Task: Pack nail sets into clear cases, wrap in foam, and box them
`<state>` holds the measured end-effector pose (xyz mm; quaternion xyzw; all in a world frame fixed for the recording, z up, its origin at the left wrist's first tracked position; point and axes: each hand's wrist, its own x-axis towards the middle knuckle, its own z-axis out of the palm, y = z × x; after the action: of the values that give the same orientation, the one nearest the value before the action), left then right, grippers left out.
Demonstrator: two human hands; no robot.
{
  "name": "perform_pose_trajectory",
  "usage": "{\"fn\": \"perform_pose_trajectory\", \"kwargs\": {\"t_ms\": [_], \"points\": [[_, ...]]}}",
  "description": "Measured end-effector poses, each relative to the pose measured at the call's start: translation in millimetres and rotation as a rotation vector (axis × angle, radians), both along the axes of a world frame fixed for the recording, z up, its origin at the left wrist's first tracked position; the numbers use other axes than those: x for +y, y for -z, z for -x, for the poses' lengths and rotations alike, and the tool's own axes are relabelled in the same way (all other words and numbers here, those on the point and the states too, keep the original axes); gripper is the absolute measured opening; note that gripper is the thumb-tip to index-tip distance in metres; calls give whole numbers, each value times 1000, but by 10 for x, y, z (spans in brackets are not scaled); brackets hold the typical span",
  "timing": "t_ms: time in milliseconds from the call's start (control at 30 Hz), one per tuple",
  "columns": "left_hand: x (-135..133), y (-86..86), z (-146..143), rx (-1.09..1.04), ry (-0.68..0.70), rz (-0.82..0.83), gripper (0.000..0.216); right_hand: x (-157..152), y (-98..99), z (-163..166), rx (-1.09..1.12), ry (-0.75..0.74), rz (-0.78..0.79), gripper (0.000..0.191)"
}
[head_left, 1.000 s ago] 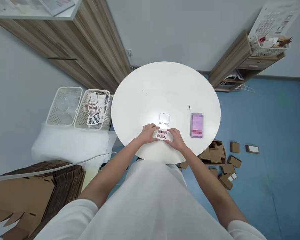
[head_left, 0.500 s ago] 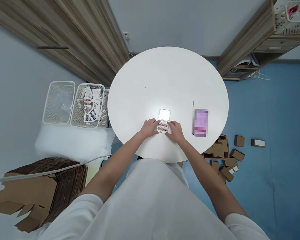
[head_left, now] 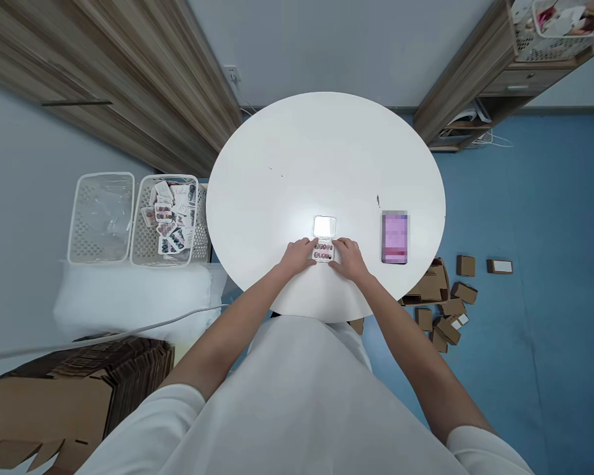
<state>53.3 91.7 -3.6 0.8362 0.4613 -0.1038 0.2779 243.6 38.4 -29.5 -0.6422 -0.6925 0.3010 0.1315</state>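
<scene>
A small clear plastic case [head_left: 323, 239] lies open on the round white table [head_left: 321, 152], its lid flipped away from me and two rows of dark red press-on nails in the near half. My left hand [head_left: 297, 256] grips the case's left side with curled fingers. My right hand [head_left: 349, 257] pinches its right side in the same way. Both hands rest on the tabletop near the front edge.
A pink phone-like slab [head_left: 395, 237] lies on the table to the right. Two white baskets [head_left: 133, 218] stand at the left, one holding nail packs [head_left: 168, 218]. Flat cardboard [head_left: 74, 389] is stacked at lower left; small brown boxes [head_left: 445, 303] litter the blue floor.
My hands and the case stay together on the table. Only the camera has shifted slightly, sliding the scene a little to the left.
</scene>
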Motion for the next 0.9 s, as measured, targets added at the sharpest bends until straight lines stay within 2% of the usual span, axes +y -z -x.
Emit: {"fn": "perform_pose_trajectory", "kwargs": {"t_ms": [267,433,633,800,900], "points": [[0,80,11,-67,-1,-14,63,-1,-15,25,-27,17,-4,60],[-21,82,30,-122,-71,37,66,-17,-32,38,-24,37,2,66],[-119,51,136,-341,-371,249,72,-66,-97,-14,126,121,91,69],[-203,63,171,-444,-692,397,57,-26,-97,-74,349,339,244,59],[-236,79,126,-503,-824,436,55,38,-82,-60,421,460,301,53]]}}
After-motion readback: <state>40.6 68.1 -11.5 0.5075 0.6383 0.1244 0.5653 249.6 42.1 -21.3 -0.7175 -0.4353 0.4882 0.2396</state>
